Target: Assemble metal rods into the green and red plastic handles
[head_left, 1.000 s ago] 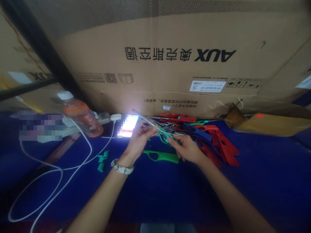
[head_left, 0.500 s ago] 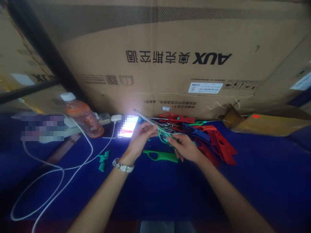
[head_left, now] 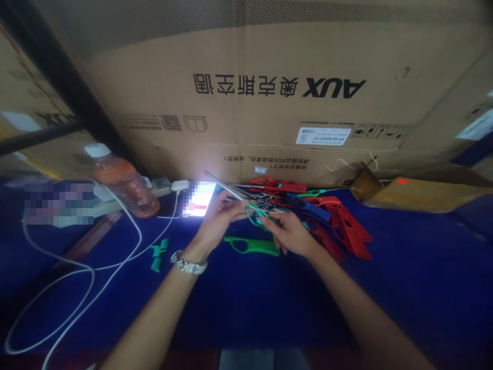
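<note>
Between my hands is a long-necked green lighter (head_left: 252, 215), its metal tube (head_left: 225, 186) pointing up and to the left. My left hand (head_left: 219, 218) has its fingers closed at the base of the tube. My right hand (head_left: 293, 234) pinches the green handle end, which its fingers partly cover. Fine wires or small metal parts show around the handle, too blurred to tell apart. Below the hands a green handle shell (head_left: 260, 247) lies on the blue table. Red handle shells (head_left: 352, 234) and a blue one (head_left: 311, 207) are piled beyond my right hand.
A drink bottle (head_left: 125, 182) and a lit phone (head_left: 200, 199) on a white cable (head_left: 133, 257) stand to the left. Small green pieces (head_left: 158, 255) lie nearer. A large cardboard box (head_left: 246, 118) walls off the back. A yellowish packet (head_left: 423, 196) lies at the right.
The view has shifted slightly, so most things appear a little further left. My left fingers sit slightly differently at the tube's base. Both hands keep hold of the lighter.
</note>
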`<state>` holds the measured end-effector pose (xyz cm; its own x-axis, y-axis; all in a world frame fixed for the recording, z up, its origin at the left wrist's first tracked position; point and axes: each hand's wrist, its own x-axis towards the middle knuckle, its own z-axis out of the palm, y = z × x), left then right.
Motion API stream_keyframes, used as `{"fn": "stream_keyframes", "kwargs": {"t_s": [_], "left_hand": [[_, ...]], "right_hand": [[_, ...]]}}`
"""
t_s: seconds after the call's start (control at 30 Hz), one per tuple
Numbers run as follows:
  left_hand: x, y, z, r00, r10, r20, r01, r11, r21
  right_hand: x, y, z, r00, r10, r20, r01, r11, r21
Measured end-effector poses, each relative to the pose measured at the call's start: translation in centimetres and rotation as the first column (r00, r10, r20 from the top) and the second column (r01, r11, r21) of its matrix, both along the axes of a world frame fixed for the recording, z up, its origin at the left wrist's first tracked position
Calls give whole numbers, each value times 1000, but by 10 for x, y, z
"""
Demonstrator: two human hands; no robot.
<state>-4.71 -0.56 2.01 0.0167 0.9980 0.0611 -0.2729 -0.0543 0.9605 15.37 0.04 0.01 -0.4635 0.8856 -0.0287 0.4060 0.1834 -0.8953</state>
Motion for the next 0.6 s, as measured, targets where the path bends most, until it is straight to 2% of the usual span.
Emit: {"fn": "stream_keyframes", "kwargs": {"t_s": [0.27, 0.43, 0.5, 0.6], "left_hand": [[4, 0, -2, 999, 47, 26, -47, 999, 4], [6, -1, 0, 996, 80, 31, -81, 997, 13], [7, -2, 2, 995, 93, 39, -93, 995, 21], [8, -2, 3, 991, 121, 50, -123, 992, 34]], "right_hand": [[1, 2, 2, 1000, -3, 16, 1, 996, 88], [4, 5, 1, 999, 10, -38, -7, 998, 69], [3, 6, 0, 999, -28, -40, 31, 996, 82], [-1, 4, -2, 988, -152, -40, 156, 970, 186]]}}
